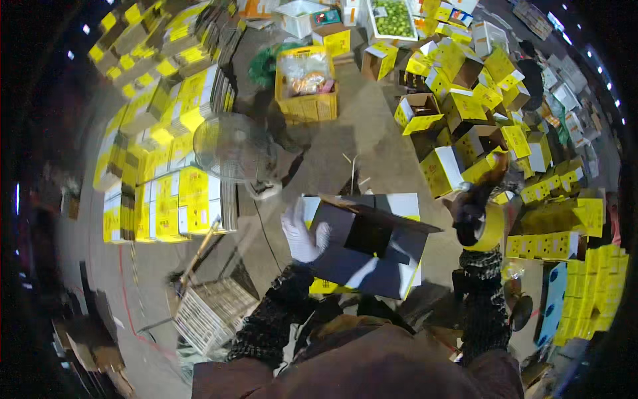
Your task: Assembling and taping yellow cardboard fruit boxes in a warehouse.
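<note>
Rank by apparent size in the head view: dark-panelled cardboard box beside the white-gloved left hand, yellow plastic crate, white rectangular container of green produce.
1. dark-panelled cardboard box
2. yellow plastic crate
3. white rectangular container
Box looks nearest; true sizes unsure.

Dim surroundings, small glaring lights (557,22) near the rim, shadows across the floor (379,126), strong fisheye curvature, black corners.
</note>
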The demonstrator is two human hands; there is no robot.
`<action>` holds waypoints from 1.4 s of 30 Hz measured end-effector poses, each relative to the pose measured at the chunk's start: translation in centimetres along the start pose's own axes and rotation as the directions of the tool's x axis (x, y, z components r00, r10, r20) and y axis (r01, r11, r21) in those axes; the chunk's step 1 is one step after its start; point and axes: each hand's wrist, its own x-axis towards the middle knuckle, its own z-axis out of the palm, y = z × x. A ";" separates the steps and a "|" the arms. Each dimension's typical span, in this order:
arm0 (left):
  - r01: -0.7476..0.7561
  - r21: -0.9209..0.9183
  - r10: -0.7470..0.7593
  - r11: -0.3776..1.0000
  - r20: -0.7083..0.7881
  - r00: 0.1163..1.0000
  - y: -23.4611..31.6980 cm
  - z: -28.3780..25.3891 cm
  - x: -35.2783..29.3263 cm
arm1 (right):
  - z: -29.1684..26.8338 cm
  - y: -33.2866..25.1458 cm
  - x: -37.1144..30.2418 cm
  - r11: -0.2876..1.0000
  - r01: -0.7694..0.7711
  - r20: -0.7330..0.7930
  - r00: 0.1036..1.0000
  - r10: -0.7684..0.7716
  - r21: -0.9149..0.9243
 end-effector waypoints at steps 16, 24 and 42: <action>0.061 -0.005 -0.056 0.998 0.334 0.941 0.2 -2.7 2.7 | 12.3 4.3 0.1 0.152 -0.184 -0.086 0.863 0.499 -0.971; 0.680 -0.501 -0.272 0.536 0.660 0.700 3.7 -2.7 -2.5 | 12.9 3.3 -0.2 0.165 -0.153 -0.077 0.914 0.398 -0.974; 0.288 0.441 -0.494 0.850 0.479 0.726 -0.9 -0.2 -0.2 | 9.0 -6.3 -1.4 -0.203 -0.108 -0.227 0.608 0.761 -0.973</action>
